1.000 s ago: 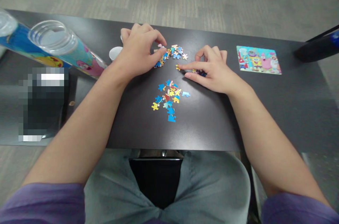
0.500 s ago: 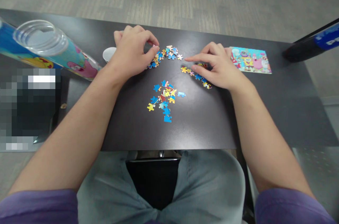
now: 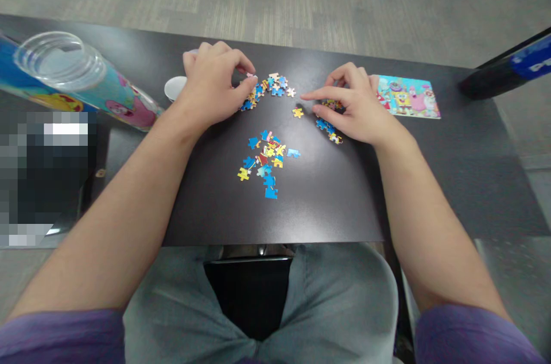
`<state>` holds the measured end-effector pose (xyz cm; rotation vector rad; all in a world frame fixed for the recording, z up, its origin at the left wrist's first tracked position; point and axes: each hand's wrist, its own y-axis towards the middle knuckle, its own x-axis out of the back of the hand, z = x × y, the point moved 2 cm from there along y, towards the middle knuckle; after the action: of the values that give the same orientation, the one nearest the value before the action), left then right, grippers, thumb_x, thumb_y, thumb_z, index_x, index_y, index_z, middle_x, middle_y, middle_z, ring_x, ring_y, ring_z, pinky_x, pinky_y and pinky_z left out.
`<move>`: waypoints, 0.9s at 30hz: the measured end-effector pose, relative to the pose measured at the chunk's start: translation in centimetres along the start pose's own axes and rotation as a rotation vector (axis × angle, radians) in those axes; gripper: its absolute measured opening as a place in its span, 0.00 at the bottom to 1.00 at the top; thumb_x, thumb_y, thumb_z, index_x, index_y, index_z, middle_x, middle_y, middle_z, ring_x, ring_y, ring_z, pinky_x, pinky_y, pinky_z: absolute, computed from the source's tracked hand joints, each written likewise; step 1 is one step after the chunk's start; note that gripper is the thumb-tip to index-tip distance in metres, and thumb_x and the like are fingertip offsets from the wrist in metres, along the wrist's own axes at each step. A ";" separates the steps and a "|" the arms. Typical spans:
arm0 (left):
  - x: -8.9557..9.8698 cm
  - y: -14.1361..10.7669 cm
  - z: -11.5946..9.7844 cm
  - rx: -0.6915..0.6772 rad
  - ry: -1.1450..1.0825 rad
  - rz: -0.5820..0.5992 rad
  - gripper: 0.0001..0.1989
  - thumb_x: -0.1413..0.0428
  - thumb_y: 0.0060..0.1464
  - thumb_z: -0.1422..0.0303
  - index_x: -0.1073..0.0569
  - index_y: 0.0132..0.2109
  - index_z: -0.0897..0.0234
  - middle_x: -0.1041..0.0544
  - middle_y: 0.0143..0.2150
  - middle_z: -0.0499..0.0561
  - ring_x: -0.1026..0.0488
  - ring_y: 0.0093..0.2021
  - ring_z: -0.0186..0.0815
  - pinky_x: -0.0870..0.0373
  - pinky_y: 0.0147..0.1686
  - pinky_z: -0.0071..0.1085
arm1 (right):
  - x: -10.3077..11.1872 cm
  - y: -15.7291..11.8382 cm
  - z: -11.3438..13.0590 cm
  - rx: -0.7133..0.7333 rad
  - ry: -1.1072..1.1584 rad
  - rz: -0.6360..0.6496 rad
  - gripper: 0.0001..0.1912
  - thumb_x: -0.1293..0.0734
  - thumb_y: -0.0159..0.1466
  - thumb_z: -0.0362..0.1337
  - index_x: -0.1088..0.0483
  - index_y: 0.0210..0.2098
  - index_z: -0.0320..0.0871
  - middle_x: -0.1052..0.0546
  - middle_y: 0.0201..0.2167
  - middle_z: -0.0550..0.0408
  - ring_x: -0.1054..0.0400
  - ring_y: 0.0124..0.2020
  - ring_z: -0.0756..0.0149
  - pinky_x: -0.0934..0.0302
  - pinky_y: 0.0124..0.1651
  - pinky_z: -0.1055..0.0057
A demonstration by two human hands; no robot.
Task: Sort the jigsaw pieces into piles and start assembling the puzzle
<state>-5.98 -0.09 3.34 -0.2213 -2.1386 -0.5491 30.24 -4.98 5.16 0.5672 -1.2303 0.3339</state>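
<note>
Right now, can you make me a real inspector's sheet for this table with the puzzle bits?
Surface: dark table, shiny with glare.
Job's things: loose puzzle pieces in small groups; one yellow piece lies apart.
Clutter: two printed tubes, a white round thing, a picture card.
Grippers: bare hands. Left hand is at the far-left pieces, grip unclear; right hand is open, index finger pointing out, partly hiding other pieces.
Cables: nothing seen.
Surroundings: patterned floor beyond; black-and-blue object at the right, cut off.

Purple sleeves (image 3: 64,335), grey-green trousers (image 3: 344,295).
</note>
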 end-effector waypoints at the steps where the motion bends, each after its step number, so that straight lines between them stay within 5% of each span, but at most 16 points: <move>1: 0.0 0.0 0.0 -0.004 -0.008 -0.003 0.22 0.40 0.81 0.41 0.11 0.61 0.46 0.14 0.57 0.54 0.35 0.66 0.59 0.47 0.69 0.66 | 0.0 0.0 0.2 0.009 0.008 0.007 0.17 0.26 0.89 0.45 0.07 0.71 0.63 0.17 0.69 0.42 0.23 0.70 0.28 0.36 0.76 0.22; 11: 0.5 0.0 -1.5 0.081 0.015 0.009 0.18 0.37 0.73 0.40 0.09 0.54 0.41 0.12 0.62 0.59 0.27 0.71 0.71 0.38 0.71 0.75 | 1.0 -0.5 -0.6 0.037 0.031 0.019 0.17 0.27 0.90 0.53 0.03 0.60 0.59 0.17 0.63 0.40 0.23 0.66 0.30 0.31 0.75 0.20; 18: -0.9 -0.1 -0.8 0.018 0.044 -0.096 0.17 0.35 0.75 0.41 0.08 0.55 0.41 0.10 0.57 0.59 0.23 0.68 0.69 0.30 0.70 0.76 | -0.6 0.3 1.5 -0.010 0.011 0.018 0.26 0.28 0.89 0.59 0.15 0.81 0.67 0.16 0.71 0.41 0.24 0.72 0.27 0.33 0.75 0.23; 27: -1.5 -0.2 0.4 -0.081 0.038 -0.145 0.18 0.37 0.79 0.41 0.08 0.57 0.41 0.11 0.55 0.59 0.22 0.67 0.65 0.27 0.68 0.74 | 0.3 0.0 1.6 0.030 -0.001 0.089 0.22 0.22 0.86 0.61 0.06 0.71 0.65 0.17 0.71 0.39 0.25 0.71 0.25 0.33 0.75 0.24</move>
<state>-5.45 -0.07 1.88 -0.1000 -2.1082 -0.7188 29.07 -5.86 5.76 0.5392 -1.2553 0.4273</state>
